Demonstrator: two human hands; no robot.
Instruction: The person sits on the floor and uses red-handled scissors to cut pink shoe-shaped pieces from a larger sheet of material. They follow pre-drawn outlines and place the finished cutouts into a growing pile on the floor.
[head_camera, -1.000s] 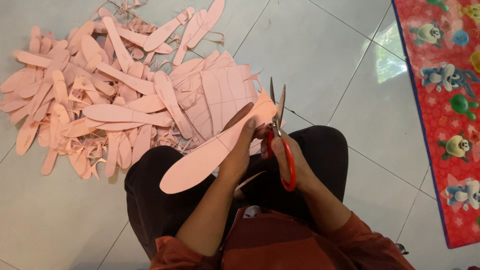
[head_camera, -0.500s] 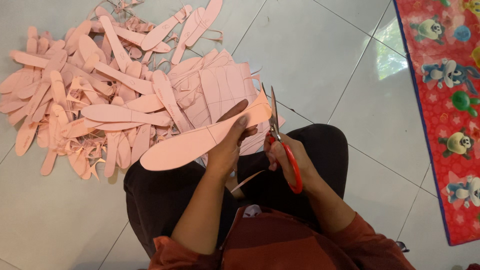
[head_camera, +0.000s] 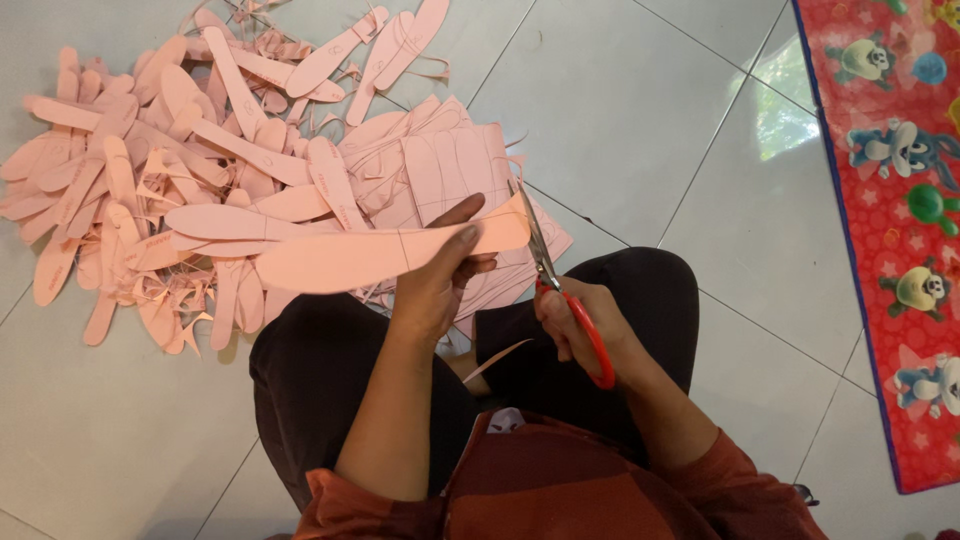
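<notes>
A person seated on the tiled floor (head_camera: 620, 130) held a long pink strip (head_camera: 380, 255) above the lap, its long axis running nearly level, left to right. The left hand (head_camera: 435, 285) pinched the strip near its right end, thumb on top and fingers curled beneath. The right hand (head_camera: 580, 325) gripped red-handled scissors (head_camera: 565, 290), fingers closed through the loops, blades pointing up and away from the body. The blade tips met the strip's right end, just right of the left hand, so the scissors lay across the strip's long axis; whether the blades were parted could not be told. Left of the strip, a heap of cut pink pieces (head_camera: 150, 190) covered the floor. Behind the strip lay marked pink sheets (head_camera: 450, 165). Well right of the scissors ran a red patterned mat (head_camera: 900, 200).
</notes>
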